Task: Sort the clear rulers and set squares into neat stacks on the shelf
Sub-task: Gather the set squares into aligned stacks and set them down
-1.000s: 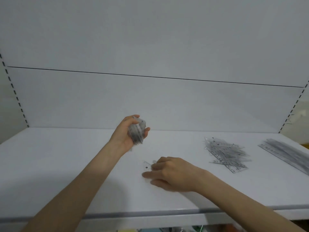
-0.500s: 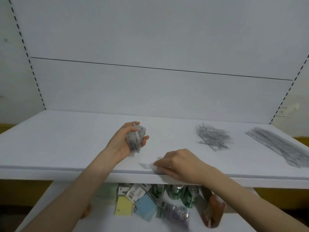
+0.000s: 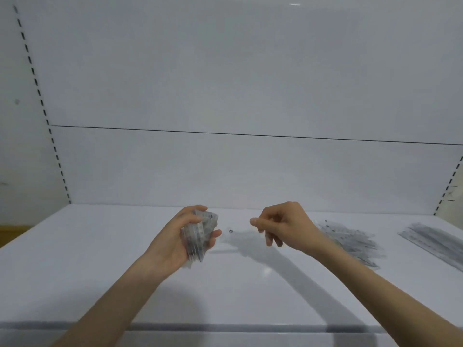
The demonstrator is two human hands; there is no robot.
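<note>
Set squares bundle (image 3: 199, 235) sits in the left hand (image 3: 175, 242): fingers and thumb curl round it, gripping the clear pieces edge-on and clear of the shelf (image 3: 100, 271). Bundle's long axis is near upright, slightly tilted, wide end up by the fingertips and narrow end pointing down toward the near side. Right hand (image 3: 284, 226) is level with it, just to the right and not touching; fingers are curled, with thumb and forefinger pinching a single clear piece (image 3: 230, 231). That piece runs roughly level to the left from the fingertips, its holed end close to the left thumb. Its outline is faint, so I can't tell its exact shape. Loose pile (image 3: 350, 240) of clear rulers and set squares lies on the shelf right of the right hand, partly hidden behind the wrist, pieces crossing at mixed angles. Long rulers stack (image 3: 436, 240) lies at the far right, axis running far-left to near-right. White back panel (image 3: 225, 171) closes the far side.
</note>
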